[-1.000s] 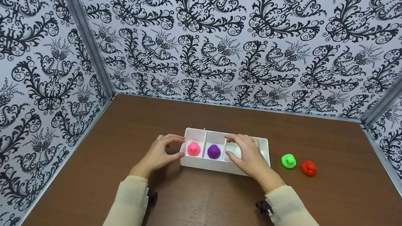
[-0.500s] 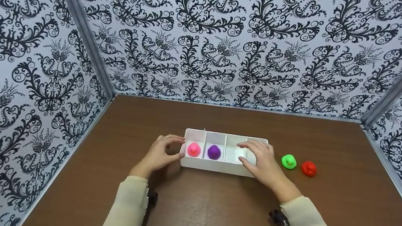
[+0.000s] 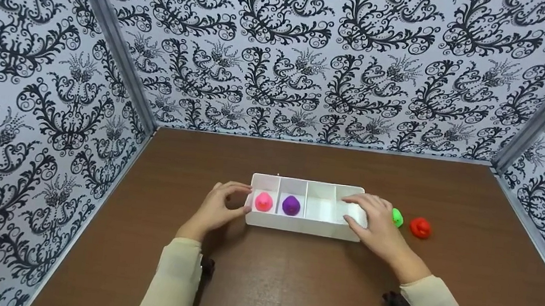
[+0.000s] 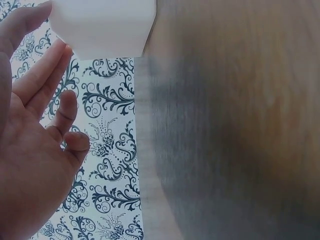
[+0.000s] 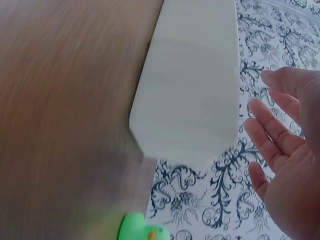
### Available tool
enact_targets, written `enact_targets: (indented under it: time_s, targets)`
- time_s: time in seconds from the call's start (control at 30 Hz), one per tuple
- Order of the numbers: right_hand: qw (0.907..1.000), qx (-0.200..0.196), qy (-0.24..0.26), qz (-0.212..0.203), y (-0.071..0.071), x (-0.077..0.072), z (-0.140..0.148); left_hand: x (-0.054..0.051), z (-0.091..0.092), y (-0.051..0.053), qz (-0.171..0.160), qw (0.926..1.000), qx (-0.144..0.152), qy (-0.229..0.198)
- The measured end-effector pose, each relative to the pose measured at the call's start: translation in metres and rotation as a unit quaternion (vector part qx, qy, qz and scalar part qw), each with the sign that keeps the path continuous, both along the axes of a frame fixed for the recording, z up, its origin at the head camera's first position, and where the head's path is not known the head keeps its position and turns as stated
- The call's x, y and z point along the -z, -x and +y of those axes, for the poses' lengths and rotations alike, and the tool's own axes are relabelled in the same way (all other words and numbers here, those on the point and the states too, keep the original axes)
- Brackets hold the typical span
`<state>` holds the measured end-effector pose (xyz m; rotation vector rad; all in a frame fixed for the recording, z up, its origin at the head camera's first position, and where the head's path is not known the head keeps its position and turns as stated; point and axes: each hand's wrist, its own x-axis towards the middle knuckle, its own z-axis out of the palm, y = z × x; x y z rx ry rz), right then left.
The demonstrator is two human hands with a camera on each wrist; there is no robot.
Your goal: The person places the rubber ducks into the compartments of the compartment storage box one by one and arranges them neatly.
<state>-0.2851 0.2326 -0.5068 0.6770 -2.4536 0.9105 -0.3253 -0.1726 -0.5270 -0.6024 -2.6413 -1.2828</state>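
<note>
A white compartment box (image 3: 303, 226) stands on the brown table. A pink rubber duck (image 3: 263, 202) sits in its leftmost compartment, and a purple rubber duck (image 3: 291, 206) in the one beside it. My left hand (image 3: 214, 210) touches the box's left end with thumb and fingertips; the left wrist view shows the fingers (image 4: 47, 75) fairly straight. Over the right end of the box hovers my right hand (image 3: 382, 231), thumb and fingers spread apart with nothing between them. It partly hides a green rubber duck (image 3: 397, 218). Further right lies a red rubber duck (image 3: 420, 227).
The two compartments at the right of the box contain no duck. Patterned black-and-white walls (image 3: 310, 76) close off the back and sides of the table (image 3: 265, 282). The green and red ducks stand close together, right of the box.
My right hand has moved rightward along the box, from its third compartment to its right end, and now partly covers the green duck. The left hand has stayed in place.
</note>
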Motion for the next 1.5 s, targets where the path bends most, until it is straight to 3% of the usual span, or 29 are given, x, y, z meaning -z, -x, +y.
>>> enact_targets:
  time_s: [0.47,0.77,1.5]
  targets:
    - [0.9979,0.064,-0.001,0.009,-0.011,0.011,0.044,0.002,-0.002,-0.002,-0.018,0.9998,0.002,0.0]
    - [0.9959,0.083,-0.001,0.036,-0.013,0.012,0.065,0.0,0.0,-0.001,0.005,0.9999,0.008,0.007]
    - [0.9909,0.126,-0.048,-0.002,-0.015,0.019,0.112,0.001,-0.001,0.001,-0.004,1.0,0.001,0.003]
